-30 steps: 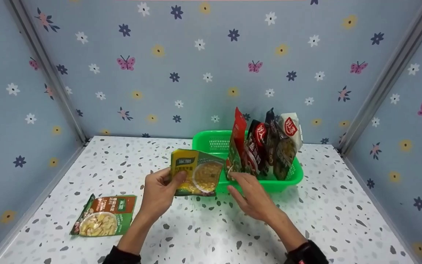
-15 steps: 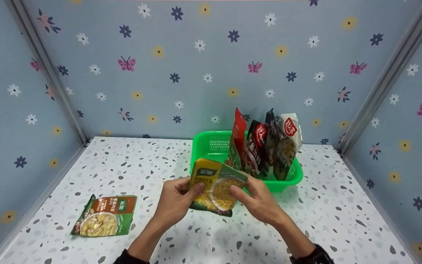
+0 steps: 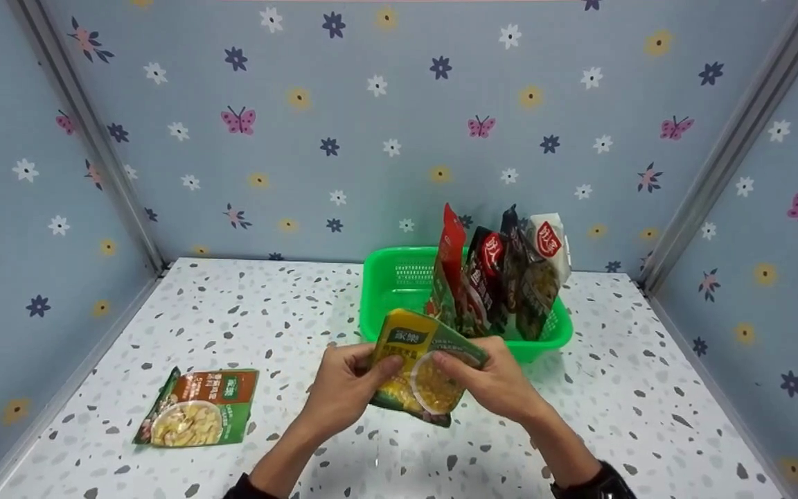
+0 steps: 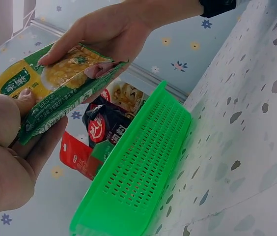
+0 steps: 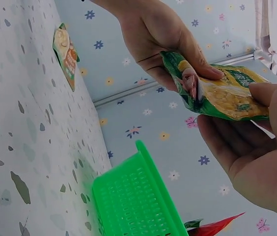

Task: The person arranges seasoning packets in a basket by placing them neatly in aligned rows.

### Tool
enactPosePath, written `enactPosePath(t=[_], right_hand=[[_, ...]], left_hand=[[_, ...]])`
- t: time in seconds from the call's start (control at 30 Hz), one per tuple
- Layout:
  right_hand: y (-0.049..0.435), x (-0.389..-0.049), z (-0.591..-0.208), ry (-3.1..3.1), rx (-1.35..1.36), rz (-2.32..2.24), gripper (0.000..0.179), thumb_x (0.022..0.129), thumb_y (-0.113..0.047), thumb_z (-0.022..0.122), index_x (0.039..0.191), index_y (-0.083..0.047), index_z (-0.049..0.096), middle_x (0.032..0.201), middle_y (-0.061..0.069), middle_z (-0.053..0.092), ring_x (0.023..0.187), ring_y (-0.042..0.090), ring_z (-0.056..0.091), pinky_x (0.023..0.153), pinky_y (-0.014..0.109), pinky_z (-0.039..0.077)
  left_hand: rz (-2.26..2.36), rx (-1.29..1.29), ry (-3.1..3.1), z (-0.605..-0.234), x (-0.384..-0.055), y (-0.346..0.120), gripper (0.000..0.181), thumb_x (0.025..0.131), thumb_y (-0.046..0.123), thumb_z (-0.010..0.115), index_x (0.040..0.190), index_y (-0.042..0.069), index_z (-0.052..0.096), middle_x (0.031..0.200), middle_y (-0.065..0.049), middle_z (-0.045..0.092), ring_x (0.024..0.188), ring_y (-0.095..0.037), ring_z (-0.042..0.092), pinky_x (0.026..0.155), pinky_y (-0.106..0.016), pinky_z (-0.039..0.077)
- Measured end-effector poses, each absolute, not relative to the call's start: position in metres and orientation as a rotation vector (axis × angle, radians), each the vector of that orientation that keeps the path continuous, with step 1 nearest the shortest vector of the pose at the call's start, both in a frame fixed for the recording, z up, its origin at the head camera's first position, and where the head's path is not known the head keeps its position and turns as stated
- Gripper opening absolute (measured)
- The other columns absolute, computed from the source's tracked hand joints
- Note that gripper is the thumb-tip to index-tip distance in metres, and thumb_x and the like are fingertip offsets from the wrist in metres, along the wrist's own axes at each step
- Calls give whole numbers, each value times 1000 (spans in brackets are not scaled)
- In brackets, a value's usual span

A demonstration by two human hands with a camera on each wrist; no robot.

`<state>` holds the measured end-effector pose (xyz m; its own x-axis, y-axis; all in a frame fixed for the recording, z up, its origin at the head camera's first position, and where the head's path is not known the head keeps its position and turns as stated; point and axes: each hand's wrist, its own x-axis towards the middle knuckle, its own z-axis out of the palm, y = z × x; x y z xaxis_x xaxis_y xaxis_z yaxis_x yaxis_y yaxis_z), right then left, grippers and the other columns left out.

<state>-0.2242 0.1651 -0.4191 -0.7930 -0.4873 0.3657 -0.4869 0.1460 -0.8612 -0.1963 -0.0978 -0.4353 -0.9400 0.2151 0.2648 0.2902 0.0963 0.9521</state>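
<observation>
A yellow and green food packet (image 3: 418, 360) with a bowl of yellow food printed on it is held tilted in front of the basket. My left hand (image 3: 345, 384) pinches its left side, thumb on the printed front and fingers behind. On the opposite side my right hand (image 3: 503, 381) grips it the same way, its thumb over the bowl picture. Both wrist views show the packet (image 4: 69, 78) raised above the table, between the two hands. Behind it stands a green plastic basket (image 3: 375, 277), its front rim partly hidden by the packet and the hands.
Upright in the basket's right part are a red packet (image 3: 451, 242), a dark packet (image 3: 485, 277), a brown packet (image 3: 537, 291) and a white-topped one (image 3: 558, 239). A brown and green packet (image 3: 201, 409) lies flat on the speckled table (image 3: 267, 298) at left. Patterned panels surround the table.
The yellow packet has moved right and towards me, tilting clockwise. My right hand has left the basket's front edge and taken hold of the packet's right side.
</observation>
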Motion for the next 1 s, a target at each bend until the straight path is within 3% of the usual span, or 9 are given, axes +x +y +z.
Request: enactPosePath(t=[0.1,0.3,0.47,0.67,0.83,1.0], right_hand=[[165,-224,-420,2378,-1034,-1806,21,110,-9,72,92,-1,80,66,-4,54,59,0,47,55,20,41],[164,-225,-422,2381,-1068,-1870,23,107,-3,74,86,0,81,67,3,65,61,0,54,60,20,52],[168,-226,-420,2374,-1031,-1911,23,108,-4,72,88,1,82,63,-5,50,59,0,47,55,20,45],[172,-227,-415,2337,-1003,-1922,24,111,-7,69,91,0,81,61,5,38,59,2,39,55,22,38],[176,-229,-413,2238,-1019,-1914,37,112,-7,66,76,1,65,64,8,30,58,11,31,54,30,29],[179,-231,-413,2135,-1051,-1893,48,113,-7,65,69,-1,49,66,10,29,58,20,28,55,33,28]], left_hand=[[-2012,-527,-2285,-437,-197,-98,28,110,24,75,126,3,84,108,-19,88,87,-12,82,76,-23,63],[-2068,-501,-2302,-441,-201,-100,29,110,26,76,127,5,84,111,-18,87,93,-14,83,80,-24,64],[-2106,-525,-2299,-444,-206,-103,28,110,26,76,127,5,84,115,-18,87,98,-17,85,85,-26,66],[-2110,-562,-2313,-446,-209,-106,28,111,27,75,126,5,85,115,-18,87,97,-15,84,85,-26,64],[-2133,-618,-2303,-447,-211,-109,26,110,26,76,122,4,86,110,-17,87,87,-11,79,78,-24,61],[-2154,-691,-2272,-451,-212,-111,26,110,23,76,116,0,86,99,-1,86,76,-7,70,70,-21,56]])
